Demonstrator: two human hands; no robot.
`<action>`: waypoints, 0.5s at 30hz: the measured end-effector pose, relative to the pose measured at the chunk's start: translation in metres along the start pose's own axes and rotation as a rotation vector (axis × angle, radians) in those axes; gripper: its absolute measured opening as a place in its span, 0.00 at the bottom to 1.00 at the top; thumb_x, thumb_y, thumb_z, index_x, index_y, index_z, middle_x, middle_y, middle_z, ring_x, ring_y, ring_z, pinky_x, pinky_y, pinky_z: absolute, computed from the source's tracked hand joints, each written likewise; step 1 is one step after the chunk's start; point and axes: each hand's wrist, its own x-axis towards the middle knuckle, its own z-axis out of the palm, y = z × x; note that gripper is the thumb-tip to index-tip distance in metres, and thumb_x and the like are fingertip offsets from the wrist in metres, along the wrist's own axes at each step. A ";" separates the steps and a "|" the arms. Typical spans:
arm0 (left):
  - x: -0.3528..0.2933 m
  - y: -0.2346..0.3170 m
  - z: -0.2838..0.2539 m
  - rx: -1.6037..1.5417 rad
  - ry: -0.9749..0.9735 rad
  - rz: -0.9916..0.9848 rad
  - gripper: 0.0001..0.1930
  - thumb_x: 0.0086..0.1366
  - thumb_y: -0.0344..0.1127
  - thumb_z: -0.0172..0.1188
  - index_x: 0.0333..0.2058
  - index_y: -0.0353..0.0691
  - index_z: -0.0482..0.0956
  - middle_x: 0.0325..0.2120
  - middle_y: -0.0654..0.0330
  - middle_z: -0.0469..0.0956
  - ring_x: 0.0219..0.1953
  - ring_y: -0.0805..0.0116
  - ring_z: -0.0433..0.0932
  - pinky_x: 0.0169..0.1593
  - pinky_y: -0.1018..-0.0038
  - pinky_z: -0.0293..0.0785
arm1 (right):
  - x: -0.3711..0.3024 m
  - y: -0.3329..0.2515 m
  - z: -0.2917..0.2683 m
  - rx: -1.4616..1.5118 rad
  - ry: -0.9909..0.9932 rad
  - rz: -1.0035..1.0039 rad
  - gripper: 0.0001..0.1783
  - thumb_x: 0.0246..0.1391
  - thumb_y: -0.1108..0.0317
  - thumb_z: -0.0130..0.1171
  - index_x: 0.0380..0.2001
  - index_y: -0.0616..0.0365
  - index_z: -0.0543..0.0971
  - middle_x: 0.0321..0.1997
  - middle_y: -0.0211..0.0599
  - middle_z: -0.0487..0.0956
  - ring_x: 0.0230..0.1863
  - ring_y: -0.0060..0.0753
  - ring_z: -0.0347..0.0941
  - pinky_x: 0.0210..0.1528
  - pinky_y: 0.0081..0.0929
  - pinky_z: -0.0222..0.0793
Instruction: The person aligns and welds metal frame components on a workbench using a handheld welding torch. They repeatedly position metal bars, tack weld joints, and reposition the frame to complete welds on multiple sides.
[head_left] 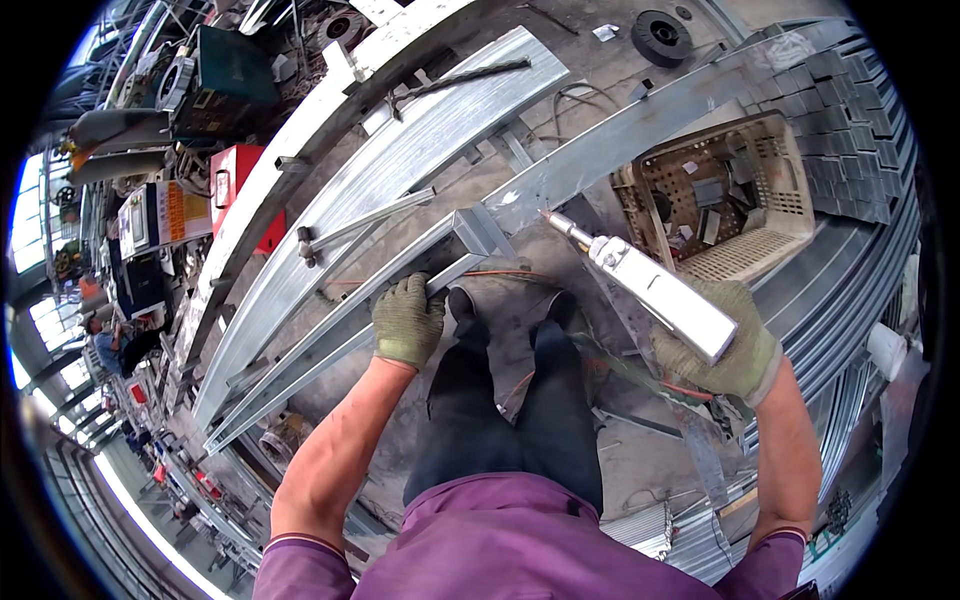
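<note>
My left hand (408, 320), in a green knit glove, is closed around the near edge of a long galvanized steel channel (340, 335). The channel runs from the lower left up to a cut, angled end (482, 232), which meets a flat steel beam (590, 150). In my right hand (725, 345), also gloved, is a white handheld welding gun (655, 285) with a narrow brass-coloured nozzle. Its tip points up and left, just above the beam near the channel's end. The fingers under the gun are partly hidden.
A tan plastic crate (790, 215) with small metal pieces stands right of the beam, beside stacked steel profiles (840, 140). A wide steel plate (400, 170) lies beyond the channel. Cables cross the floor near my feet. A black wheel (662, 38) lies at the far side.
</note>
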 end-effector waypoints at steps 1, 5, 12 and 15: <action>-0.001 0.001 0.002 0.009 0.014 -0.006 0.18 0.67 0.47 0.71 0.49 0.44 0.82 0.39 0.53 0.86 0.43 0.45 0.84 0.47 0.50 0.78 | 0.000 0.002 -0.004 0.047 -0.023 0.073 0.17 0.52 0.71 0.73 0.45 0.63 0.85 0.30 0.39 0.85 0.26 0.40 0.81 0.32 0.36 0.77; -0.002 0.005 0.003 0.026 0.045 -0.012 0.18 0.67 0.47 0.71 0.49 0.45 0.82 0.38 0.54 0.85 0.42 0.45 0.84 0.46 0.51 0.78 | -0.013 0.020 -0.018 0.041 -0.065 0.102 0.21 0.52 0.67 0.75 0.49 0.62 0.85 0.35 0.41 0.87 0.33 0.43 0.84 0.38 0.36 0.81; 0.003 0.017 -0.003 0.003 0.080 -0.042 0.16 0.65 0.47 0.71 0.44 0.44 0.82 0.37 0.53 0.84 0.41 0.46 0.83 0.45 0.51 0.78 | 0.038 -0.010 -0.056 -0.158 -0.315 -0.079 0.28 0.53 0.64 0.77 0.56 0.62 0.84 0.42 0.41 0.89 0.39 0.44 0.87 0.42 0.37 0.83; 0.001 0.017 0.002 -0.008 0.122 -0.042 0.18 0.64 0.49 0.72 0.42 0.43 0.80 0.36 0.54 0.83 0.40 0.47 0.83 0.45 0.52 0.77 | 0.059 -0.025 -0.048 -0.196 -0.420 -0.100 0.27 0.53 0.62 0.78 0.55 0.59 0.85 0.44 0.40 0.89 0.41 0.44 0.87 0.44 0.39 0.82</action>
